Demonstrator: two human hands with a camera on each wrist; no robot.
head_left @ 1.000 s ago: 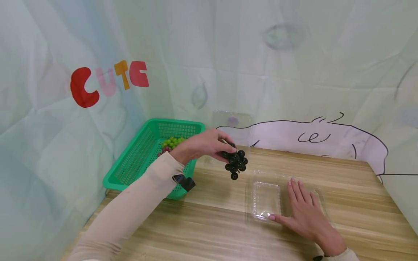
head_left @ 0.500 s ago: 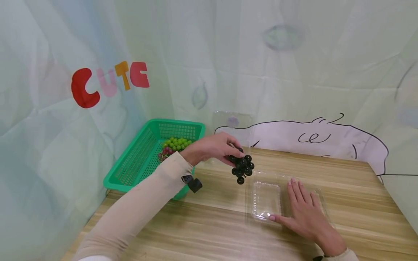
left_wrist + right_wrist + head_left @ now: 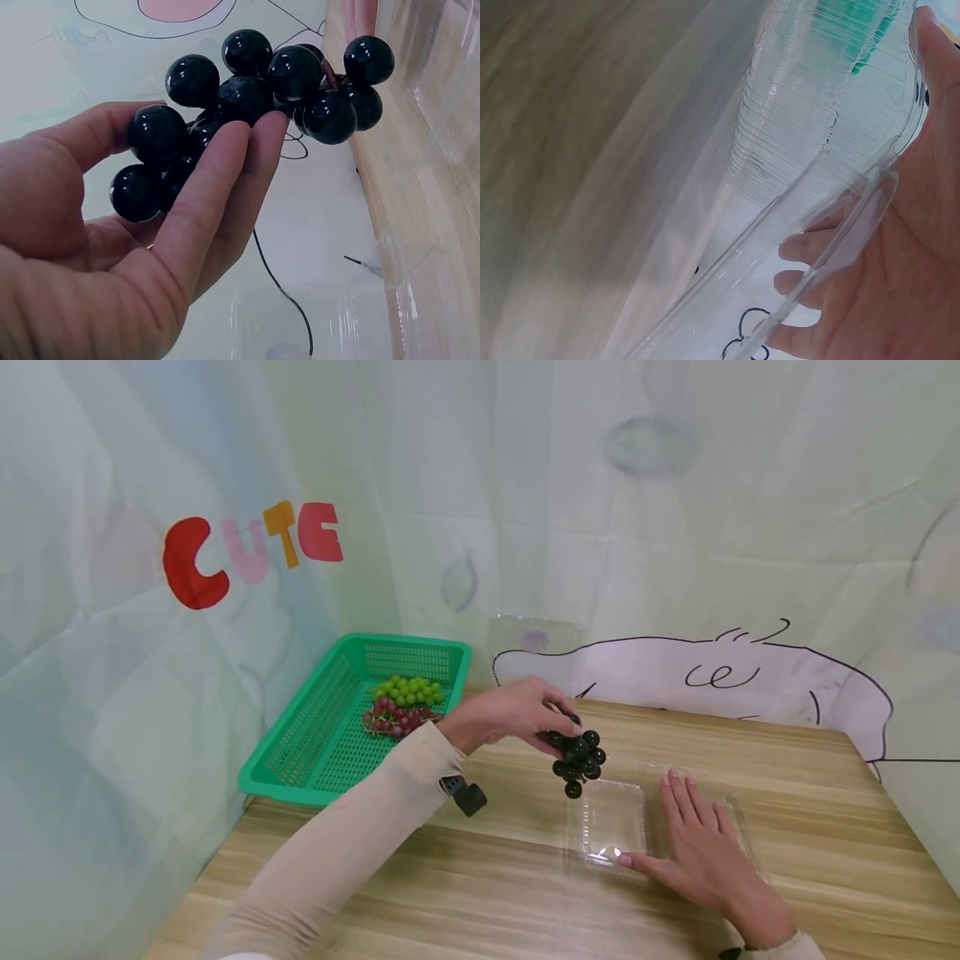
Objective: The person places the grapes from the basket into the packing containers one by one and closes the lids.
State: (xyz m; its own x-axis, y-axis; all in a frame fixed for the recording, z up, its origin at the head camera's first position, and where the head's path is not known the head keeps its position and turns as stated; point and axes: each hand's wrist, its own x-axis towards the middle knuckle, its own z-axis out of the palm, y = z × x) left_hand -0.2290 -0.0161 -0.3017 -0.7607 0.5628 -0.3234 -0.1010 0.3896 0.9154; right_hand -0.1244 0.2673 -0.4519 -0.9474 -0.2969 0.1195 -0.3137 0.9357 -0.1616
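Note:
My left hand (image 3: 517, 710) holds a bunch of black grapes (image 3: 579, 760) above the table, near the left side of a clear plastic clamshell box (image 3: 613, 818). In the left wrist view, thumb and fingers grip one end of the grapes (image 3: 244, 97), and the other end juts out past the fingertips. My right hand (image 3: 701, 852) rests on the right part of the box, fingers straight and spread, thumb at the near edge of the compartment. The right wrist view shows the box's ribbed wall (image 3: 780, 142) and bent rim beside the palm.
A green plastic basket (image 3: 408, 642) stands at the back left, holding green grapes (image 3: 411, 691) and red grapes (image 3: 393, 718). Another clear plastic piece (image 3: 536, 631) stands upright behind my left hand. A printed cloth (image 3: 720, 668) hangs along the wooden table's (image 3: 487, 893) back edge.
My left hand has carried the black grapes rightward and toward the box, away from the basket, whose red grapes now show more fully. My right hand has stayed in place.

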